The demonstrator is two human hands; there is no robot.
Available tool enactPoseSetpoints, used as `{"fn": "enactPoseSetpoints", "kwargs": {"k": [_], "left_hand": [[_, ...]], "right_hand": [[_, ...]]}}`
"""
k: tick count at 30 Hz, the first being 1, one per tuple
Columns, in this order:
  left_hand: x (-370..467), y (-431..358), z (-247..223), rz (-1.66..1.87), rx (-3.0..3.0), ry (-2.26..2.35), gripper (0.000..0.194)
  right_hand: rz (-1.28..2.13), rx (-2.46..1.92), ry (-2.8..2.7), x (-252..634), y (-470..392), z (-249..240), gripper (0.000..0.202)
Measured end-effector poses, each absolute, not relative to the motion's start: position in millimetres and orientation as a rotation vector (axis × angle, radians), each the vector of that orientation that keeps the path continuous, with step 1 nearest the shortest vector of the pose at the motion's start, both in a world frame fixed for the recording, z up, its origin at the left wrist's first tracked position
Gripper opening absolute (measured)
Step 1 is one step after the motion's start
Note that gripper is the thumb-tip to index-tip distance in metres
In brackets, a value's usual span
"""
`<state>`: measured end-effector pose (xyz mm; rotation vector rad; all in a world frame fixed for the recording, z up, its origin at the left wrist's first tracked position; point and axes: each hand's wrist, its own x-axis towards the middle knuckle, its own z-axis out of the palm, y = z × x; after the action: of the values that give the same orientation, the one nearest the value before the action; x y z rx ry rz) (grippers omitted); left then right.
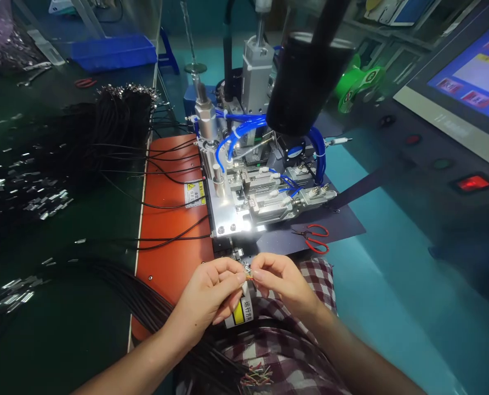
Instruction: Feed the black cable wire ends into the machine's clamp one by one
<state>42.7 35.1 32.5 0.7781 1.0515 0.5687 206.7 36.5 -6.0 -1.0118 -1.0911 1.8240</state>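
Pinching wires point(249, 277) too fine to count, the left hand point(215, 291) and right hand point(283, 282) nearly meet in front of one machine point(269, 204). One pair of red-handled scissors point(307, 236) lies beside it.

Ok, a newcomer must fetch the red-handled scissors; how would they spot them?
Start from the metal machine with blue tubes. On the dark plate at its near right side, just beyond the right hand, lie the scissors. Unlike the red tool on the table at far left, these lie by the machine.
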Motion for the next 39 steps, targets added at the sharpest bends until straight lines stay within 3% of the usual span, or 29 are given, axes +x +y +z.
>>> {"fn": "enactPoseSetpoints", "kwargs": {"k": [7, 22, 27, 34, 39], "left_hand": [[41, 36, 32, 0.556, 0.75, 1.008, 0.018], [41, 33, 30, 0.64, 0.749, 0.97, 0.011], [42, 32, 30, 0.629, 0.764, 0.976, 0.01], [43, 33, 31, 0.607, 0.753, 0.972, 0.012], [42, 33, 30, 0.634, 0.734, 0.956, 0.01]], "right_hand": [[1.826, -0.947, -1.003, 205, 34, -11, 0.02], [1.239, -1.154, -1.277, 193, 22, -9, 0.007], [1.289, -1.096, -1.253, 194, 25, -4, 0.005], [1.702, -0.948, -0.989, 196, 29, -8, 0.01], [1.52, -1.055, -1.115, 196, 27, -8, 0.008]]}}
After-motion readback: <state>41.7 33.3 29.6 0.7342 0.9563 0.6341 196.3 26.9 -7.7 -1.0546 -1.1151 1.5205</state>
